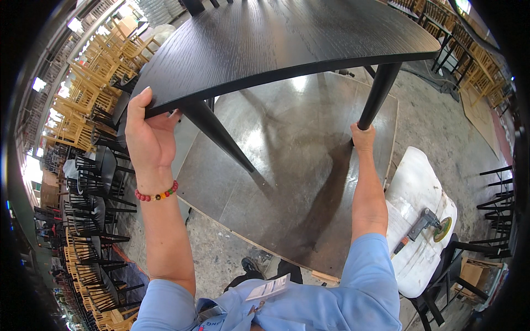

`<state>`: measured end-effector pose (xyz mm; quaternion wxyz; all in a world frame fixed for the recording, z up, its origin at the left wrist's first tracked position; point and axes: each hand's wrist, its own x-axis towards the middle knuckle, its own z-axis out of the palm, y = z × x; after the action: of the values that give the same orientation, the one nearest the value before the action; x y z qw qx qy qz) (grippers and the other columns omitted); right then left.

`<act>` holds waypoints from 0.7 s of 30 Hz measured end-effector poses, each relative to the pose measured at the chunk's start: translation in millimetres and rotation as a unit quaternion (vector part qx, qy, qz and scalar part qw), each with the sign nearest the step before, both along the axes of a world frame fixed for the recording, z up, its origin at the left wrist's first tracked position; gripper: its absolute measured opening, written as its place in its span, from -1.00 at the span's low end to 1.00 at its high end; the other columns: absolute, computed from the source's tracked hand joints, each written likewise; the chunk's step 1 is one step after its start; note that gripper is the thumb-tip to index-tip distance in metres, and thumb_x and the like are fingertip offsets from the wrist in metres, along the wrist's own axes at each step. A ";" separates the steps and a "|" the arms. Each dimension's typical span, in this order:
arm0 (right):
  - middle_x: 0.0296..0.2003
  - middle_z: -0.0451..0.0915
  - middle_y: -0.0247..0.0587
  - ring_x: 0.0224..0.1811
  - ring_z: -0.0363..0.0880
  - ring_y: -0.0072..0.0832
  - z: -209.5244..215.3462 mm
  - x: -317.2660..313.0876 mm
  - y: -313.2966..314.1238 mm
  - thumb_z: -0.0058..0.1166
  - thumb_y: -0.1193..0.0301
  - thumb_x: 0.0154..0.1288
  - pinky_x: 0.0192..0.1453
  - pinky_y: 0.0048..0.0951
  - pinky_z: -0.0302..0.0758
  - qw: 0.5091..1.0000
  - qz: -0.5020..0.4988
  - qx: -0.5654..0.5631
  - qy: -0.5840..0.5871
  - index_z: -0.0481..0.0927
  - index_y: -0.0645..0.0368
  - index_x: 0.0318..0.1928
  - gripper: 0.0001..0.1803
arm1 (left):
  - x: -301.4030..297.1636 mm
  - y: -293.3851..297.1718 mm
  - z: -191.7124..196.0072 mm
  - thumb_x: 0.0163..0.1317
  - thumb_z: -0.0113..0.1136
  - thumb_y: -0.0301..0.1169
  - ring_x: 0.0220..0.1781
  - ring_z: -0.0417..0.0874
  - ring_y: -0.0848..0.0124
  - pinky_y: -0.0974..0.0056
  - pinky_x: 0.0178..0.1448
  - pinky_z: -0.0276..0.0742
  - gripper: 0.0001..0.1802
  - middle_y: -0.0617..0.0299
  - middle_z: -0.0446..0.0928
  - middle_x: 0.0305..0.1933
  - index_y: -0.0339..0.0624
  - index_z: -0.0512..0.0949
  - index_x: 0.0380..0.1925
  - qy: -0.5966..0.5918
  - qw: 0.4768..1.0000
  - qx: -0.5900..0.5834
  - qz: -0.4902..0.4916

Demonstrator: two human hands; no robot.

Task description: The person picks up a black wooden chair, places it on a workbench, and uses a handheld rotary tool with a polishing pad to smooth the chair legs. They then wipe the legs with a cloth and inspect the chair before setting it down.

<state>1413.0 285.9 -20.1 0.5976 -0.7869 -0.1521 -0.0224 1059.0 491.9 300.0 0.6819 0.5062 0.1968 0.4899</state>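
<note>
A black wooden chair [287, 41] with visible grain on its seat stands before me over a board-topped work table [248, 204]. My left hand [152, 129] grips the seat's near left corner, thumb on the top and fingers curled beneath the edge. My right hand [362, 138] is wrapped round the lower part of the front right leg [381, 91]. The front left leg [218, 135] slants down toward the table top. Most of the chair's back and rear legs lie out of view or behind the seat.
To my right, a sander with a round pad [422, 227] lies on a white-covered seat [411, 193]. Unfinished wooden chairs [83, 105] and black chairs [102, 182] are stacked along the left. More chairs [477, 69] stand at the far right, near a cable [430, 77] on the floor.
</note>
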 end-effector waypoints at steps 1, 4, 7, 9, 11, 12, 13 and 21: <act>-0.60 0.54 -0.35 -0.52 0.50 -0.61 0.5 0.7 -1.1 0.22 0.45 0.00 -0.39 -0.46 0.46 1.000 -0.002 0.004 -0.004 0.56 0.24 -0.49 -0.87 | 1.7 -1.1 1.0 0.28 0.09 -0.29 -0.03 0.61 0.34 0.03 0.17 0.34 -0.75 0.22 0.64 -0.13 -0.17 0.54 -0.13 0.000 1.000 -0.001 0.000; -0.60 0.54 -0.34 -0.51 0.50 -0.61 2.3 1.5 -2.7 0.22 0.45 0.00 -0.38 -0.45 0.46 1.000 -0.006 0.001 -0.023 0.55 0.24 -0.49 -0.87 | 5.7 -4.5 3.6 0.28 0.10 -0.29 -0.04 0.62 0.34 0.03 0.17 0.34 -0.76 0.23 0.64 -0.14 -0.17 0.55 -0.15 0.000 1.000 -0.002 0.003; -0.59 0.54 -0.34 -0.51 0.50 -0.60 3.7 -0.3 -0.6 0.23 0.44 0.00 -0.37 -0.45 0.46 1.000 -0.002 0.004 -0.007 0.55 0.24 -0.48 -0.86 | 5.6 -4.1 2.7 0.28 0.10 -0.28 -0.05 0.62 0.35 0.04 0.16 0.34 -0.78 0.24 0.64 -0.15 -0.16 0.55 -0.18 -0.001 1.000 -0.003 0.006; -0.59 0.54 -0.35 -0.51 0.50 -0.60 4.0 0.4 0.7 0.23 0.45 0.00 -0.37 -0.45 0.46 1.000 -0.001 0.007 -0.001 0.55 0.24 -0.47 -0.86 | 3.8 -1.7 0.7 0.28 0.10 -0.28 -0.06 0.62 0.36 0.05 0.15 0.35 -0.78 0.25 0.64 -0.16 -0.15 0.55 -0.19 -0.001 1.000 -0.003 0.005; -0.58 0.54 -0.35 -0.51 0.50 -0.60 2.3 3.9 -0.1 0.22 0.46 0.00 -0.37 -0.45 0.46 1.000 -0.007 0.004 -0.014 0.55 0.24 -0.46 -0.87 | 4.8 -0.2 0.2 0.28 0.10 -0.28 -0.08 0.61 0.37 0.06 0.13 0.35 -0.79 0.26 0.64 -0.16 -0.14 0.56 -0.19 -0.001 1.000 -0.003 -0.001; -0.59 0.53 -0.35 -0.51 0.50 -0.60 1.7 5.9 -1.4 0.22 0.46 0.00 -0.37 -0.45 0.46 1.000 -0.009 0.008 -0.013 0.55 0.24 -0.46 -0.87 | 5.4 0.7 -0.1 0.27 0.11 -0.28 -0.08 0.61 0.38 0.07 0.12 0.35 -0.79 0.26 0.64 -0.16 -0.14 0.56 -0.19 -0.001 1.000 -0.004 -0.004; -0.59 0.53 -0.35 -0.51 0.50 -0.60 1.6 5.8 0.1 0.22 0.47 0.00 -0.38 -0.45 0.45 1.000 -0.007 0.012 -0.010 0.55 0.24 -0.46 -0.88 | 3.7 2.4 -1.1 0.28 0.10 -0.27 -0.08 0.62 0.37 0.05 0.12 0.36 -0.78 0.25 0.65 -0.15 -0.13 0.56 -0.18 0.001 1.000 -0.001 -0.006; -0.62 0.48 -0.29 -0.54 0.43 -0.53 4.9 2.7 3.6 0.18 0.44 0.03 -0.36 -0.37 0.45 0.999 0.016 0.013 0.029 0.47 0.26 -0.46 -0.82 | 4.3 -1.3 -2.4 0.27 0.09 -0.26 -0.09 0.63 0.34 0.02 0.12 0.39 -0.77 0.24 0.66 -0.15 -0.12 0.57 -0.17 0.002 1.000 0.001 0.005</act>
<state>1415.7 289.4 -15.3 0.6126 -0.7766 -0.1471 0.0076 1063.4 490.6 297.6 0.6784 0.5070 0.2004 0.4926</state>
